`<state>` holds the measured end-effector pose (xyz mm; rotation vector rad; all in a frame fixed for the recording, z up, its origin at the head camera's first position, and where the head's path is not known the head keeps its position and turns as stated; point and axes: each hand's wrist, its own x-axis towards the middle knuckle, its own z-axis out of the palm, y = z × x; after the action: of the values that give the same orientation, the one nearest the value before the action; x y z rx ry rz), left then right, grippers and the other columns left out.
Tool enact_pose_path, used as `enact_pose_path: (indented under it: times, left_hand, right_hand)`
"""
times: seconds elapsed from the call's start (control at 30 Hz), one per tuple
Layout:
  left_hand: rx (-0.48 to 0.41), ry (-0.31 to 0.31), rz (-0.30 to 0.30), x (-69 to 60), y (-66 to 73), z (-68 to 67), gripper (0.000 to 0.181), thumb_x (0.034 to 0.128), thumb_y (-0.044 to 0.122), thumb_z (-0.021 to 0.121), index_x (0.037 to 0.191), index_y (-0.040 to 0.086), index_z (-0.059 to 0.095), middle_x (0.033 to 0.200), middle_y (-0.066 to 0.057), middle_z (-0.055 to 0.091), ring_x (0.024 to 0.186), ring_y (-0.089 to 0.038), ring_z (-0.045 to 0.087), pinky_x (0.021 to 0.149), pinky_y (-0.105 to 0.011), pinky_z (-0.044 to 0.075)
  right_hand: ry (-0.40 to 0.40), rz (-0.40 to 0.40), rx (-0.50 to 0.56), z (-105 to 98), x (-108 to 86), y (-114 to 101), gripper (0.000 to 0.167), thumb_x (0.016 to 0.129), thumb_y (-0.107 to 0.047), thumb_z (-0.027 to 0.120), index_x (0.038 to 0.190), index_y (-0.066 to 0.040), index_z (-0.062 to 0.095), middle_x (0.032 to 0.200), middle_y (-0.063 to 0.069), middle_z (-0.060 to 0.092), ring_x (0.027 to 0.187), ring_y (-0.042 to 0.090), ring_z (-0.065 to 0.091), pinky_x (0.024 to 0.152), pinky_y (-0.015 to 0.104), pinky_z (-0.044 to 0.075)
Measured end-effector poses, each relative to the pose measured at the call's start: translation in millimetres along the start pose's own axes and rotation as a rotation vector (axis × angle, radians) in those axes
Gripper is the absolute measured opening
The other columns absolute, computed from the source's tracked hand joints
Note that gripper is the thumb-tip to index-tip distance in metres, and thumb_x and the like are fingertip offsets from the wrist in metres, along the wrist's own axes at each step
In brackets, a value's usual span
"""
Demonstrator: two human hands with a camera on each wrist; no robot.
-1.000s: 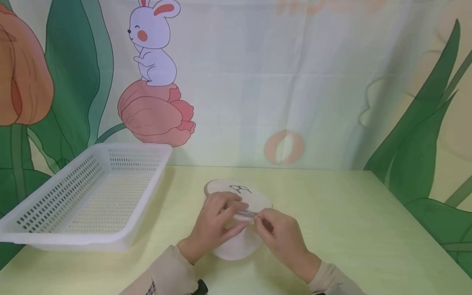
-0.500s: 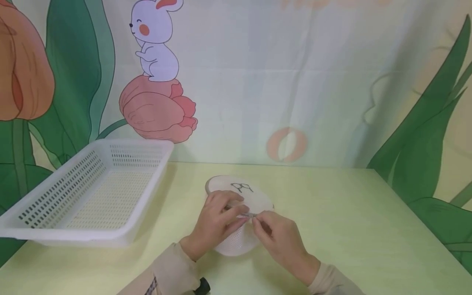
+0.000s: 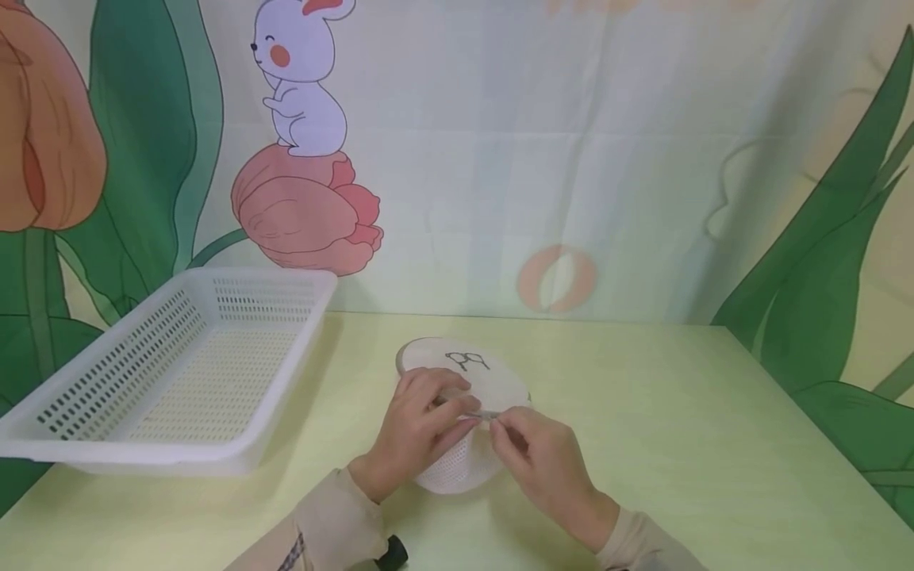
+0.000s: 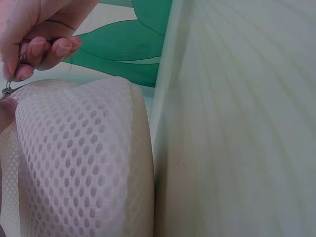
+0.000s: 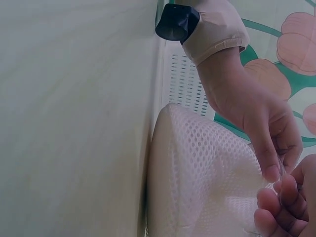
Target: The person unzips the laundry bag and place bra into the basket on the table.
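A white mesh laundry bag (image 3: 457, 468) stands on the table in the head view, its pale lid marked with a dark line drawing. My left hand (image 3: 421, 424) pinches the bag's edge by the zipper between thumb and fingers. Close to its right, my right hand (image 3: 546, 456) pinches the small metal zipper pull (image 4: 8, 88), seen in the left wrist view. A short stretch of zipper (image 3: 485, 415) shows between the two hands. In the right wrist view the mesh wall (image 5: 212, 153) bulges below the fingers, which hide part of the zipper.
A white perforated plastic basket (image 3: 214, 396) sits at the left of the pale yellow-green table (image 3: 664, 428). Behind the table hangs a printed curtain (image 3: 457, 159) with a rabbit and tulips.
My left thumb has moved up from apart to pinch at the zipper. The right hand stays nearly in place beside it, and the head view has shifted slightly.
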<state>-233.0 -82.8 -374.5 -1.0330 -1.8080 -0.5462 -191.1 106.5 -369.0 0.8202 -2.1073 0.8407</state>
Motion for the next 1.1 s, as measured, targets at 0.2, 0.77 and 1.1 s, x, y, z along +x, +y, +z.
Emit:
enact_pose_path:
  times: [0.2, 0.77, 1.1]
  left_hand:
    - [-0.01, 0.026, 0.012, -0.2, -1.1, 1.7, 0.02, 0.0943, 0.03, 0.06, 0.087, 0.014, 0.068, 0.099, -0.005, 0.065, 0.096, -0.02, 0.059, 0.084, -0.038, 0.044]
    - [-0.009, 0.036, -0.006, -0.5, -1.9, -0.8, 0.027, 0.0976, 0.034, 0.054, 0.088, 0.013, 0.067, 0.099, -0.006, 0.065, 0.096, -0.022, 0.059, 0.085, -0.039, 0.043]
    - [-0.001, 0.053, -0.003, 0.2, -3.4, -0.4, 0.03, 0.0988, 0.034, 0.051, 0.087, 0.012, 0.066, 0.099, -0.006, 0.064, 0.096, -0.022, 0.059, 0.085, -0.038, 0.043]
  right_hand:
    - [0.001, 0.019, 0.013, 0.2, -0.6, 2.2, 0.013, 0.082, -0.001, 0.064, 0.073, -0.01, 0.061, 0.063, -0.005, 0.06, 0.057, -0.007, 0.046, 0.051, 0.005, 0.04]
    - [0.023, 0.014, 0.007, -2.8, 1.9, 4.8, 0.013, 0.08, -0.001, 0.063, 0.071, -0.01, 0.06, 0.06, -0.005, 0.057, 0.056, -0.007, 0.044, 0.049, 0.006, 0.039]
    - [0.022, 0.012, -0.013, -3.6, 2.8, 7.2, 0.012, 0.08, -0.001, 0.063, 0.071, -0.01, 0.061, 0.063, -0.004, 0.061, 0.056, -0.006, 0.05, 0.052, 0.006, 0.043]
